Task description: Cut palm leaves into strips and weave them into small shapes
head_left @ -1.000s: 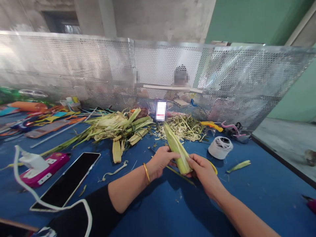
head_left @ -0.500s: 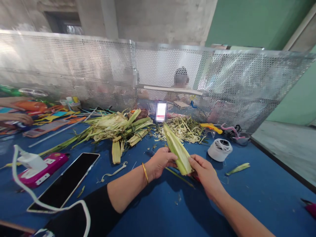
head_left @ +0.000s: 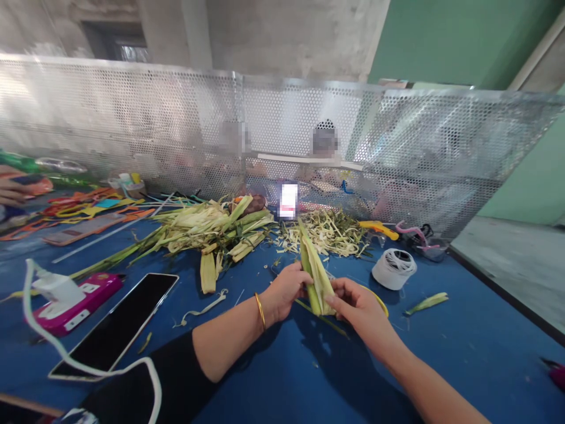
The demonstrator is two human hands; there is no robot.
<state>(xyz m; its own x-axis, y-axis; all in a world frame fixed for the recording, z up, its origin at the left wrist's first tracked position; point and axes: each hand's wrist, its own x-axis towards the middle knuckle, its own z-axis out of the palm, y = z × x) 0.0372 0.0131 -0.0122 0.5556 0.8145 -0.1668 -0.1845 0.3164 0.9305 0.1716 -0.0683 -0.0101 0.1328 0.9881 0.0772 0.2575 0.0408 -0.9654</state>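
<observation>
Between my two hands is a pale green corn husk point(head_left: 315, 274), raised above the blue table with its narrow tip pointing away from me. My left hand point(head_left: 289, 290), a gold bangle on its wrist, grips the husk's left side. On the right edge, low down, the thumb and fingers of my right hand point(head_left: 353, 300) pinch the leaf. The husk is folded lengthwise, with a crease along it. A yellow curved edge point(head_left: 379, 299) shows from behind my right hand; the rest of that thing is hidden.
Beyond my hands lie a heap of husks point(head_left: 207, 227) and a pile of shredded strips point(head_left: 331, 232). A spool of white string point(head_left: 394, 269) stands at right. A phone point(head_left: 119, 321) and magenta power strip point(head_left: 79, 303) lie left. A perforated metal screen point(head_left: 286, 118) runs behind. Another person's hand point(head_left: 13, 191) is far left.
The husk has turned more upright and folded narrower, its right edge drawn inward by my right hand. At far left, the other person's hands have shifted and lifted an orange thing.
</observation>
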